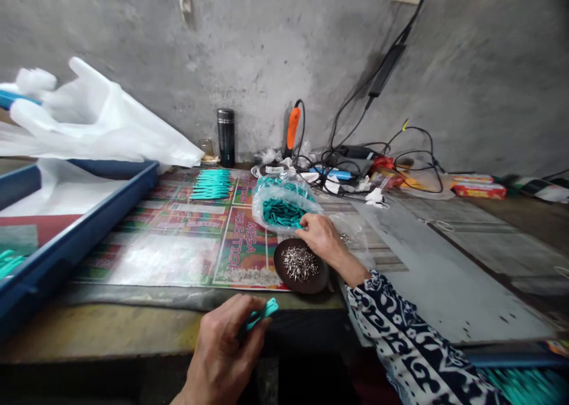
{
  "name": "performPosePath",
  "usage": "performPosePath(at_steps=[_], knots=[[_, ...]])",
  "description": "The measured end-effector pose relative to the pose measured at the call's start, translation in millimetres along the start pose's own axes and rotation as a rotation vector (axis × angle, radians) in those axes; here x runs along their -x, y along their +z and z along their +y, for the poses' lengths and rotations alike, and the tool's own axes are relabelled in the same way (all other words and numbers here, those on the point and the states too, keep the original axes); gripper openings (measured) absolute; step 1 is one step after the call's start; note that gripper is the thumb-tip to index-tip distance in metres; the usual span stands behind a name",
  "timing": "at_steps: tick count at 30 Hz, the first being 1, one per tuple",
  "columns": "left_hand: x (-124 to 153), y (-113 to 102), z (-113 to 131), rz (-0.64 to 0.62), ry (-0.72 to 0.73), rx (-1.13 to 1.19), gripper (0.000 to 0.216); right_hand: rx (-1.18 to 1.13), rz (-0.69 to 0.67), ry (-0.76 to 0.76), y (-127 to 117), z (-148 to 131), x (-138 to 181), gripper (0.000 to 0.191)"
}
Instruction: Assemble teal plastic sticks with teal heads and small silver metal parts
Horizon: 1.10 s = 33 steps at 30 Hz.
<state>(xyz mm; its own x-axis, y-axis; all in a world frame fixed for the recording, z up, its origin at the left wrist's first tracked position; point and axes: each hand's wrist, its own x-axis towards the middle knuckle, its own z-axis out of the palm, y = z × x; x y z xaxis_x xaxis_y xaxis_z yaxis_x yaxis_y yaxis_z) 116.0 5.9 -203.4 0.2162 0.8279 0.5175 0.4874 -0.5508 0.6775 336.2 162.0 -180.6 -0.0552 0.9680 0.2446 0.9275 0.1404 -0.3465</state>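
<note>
Low in front of the table edge, my left hand (229, 343) is closed around slim teal plastic pieces (267, 311) whose rounded ends stick out past the thumb and show small holes. My right hand (322, 236) reaches to the mouth of a clear plastic bag (260, 206) filled with darker teal pieces (282, 211). Its thumb and fingers are pinched on a teal piece at the bag's near edge. Just below that hand, a brown dish (306, 286) holds a heap of small shiny metal pins (300, 262). A row of teal sticks (211, 184) lies farther back.
A blue tray (93, 224) stands at left with white sheeting (102, 120) over its far side. Along the wall are a black flask (226, 138), an orange-handled tool (293, 129) and tangled cables (347, 156). A grey board (435, 280) lies at right.
</note>
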Motion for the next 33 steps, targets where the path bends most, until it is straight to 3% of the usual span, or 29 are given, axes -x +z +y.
performPosePath(at_steps=[4, 9, 11, 15, 19, 33], knots=[[-0.3, -2.9, 7.3, 0.026, 0.002, -0.005, 0.009, -0.181, 0.022, -0.037, -16.7, -8.6, 26.2, 0.004], [4.1, -4.0, 17.8, -0.024, -0.046, 0.000, 0.012, -0.945, -0.239, -0.007, -30.5, -19.2, 90.9, 0.027], [7.2, -3.4, 21.9, -0.052, -0.073, 0.014, 0.011, -1.120, -0.276, 0.021, -31.5, -22.6, 116.4, 0.027], [13.9, -0.7, 29.2, -0.101, -0.093, 0.063, 0.010, -1.174, -0.258, 0.077, -27.4, -27.1, 154.4, 0.025], [21.9, 2.9, 33.5, -0.133, -0.092, 0.056, 0.010, -1.231, -0.342, 0.147, -22.2, -28.5, 175.8, 0.025], [43.5, 4.6, 36.5, -0.180, -0.129, 0.021, 0.008, -1.304, -0.444, 0.208, -18.5, -24.9, 200.7, 0.023]])
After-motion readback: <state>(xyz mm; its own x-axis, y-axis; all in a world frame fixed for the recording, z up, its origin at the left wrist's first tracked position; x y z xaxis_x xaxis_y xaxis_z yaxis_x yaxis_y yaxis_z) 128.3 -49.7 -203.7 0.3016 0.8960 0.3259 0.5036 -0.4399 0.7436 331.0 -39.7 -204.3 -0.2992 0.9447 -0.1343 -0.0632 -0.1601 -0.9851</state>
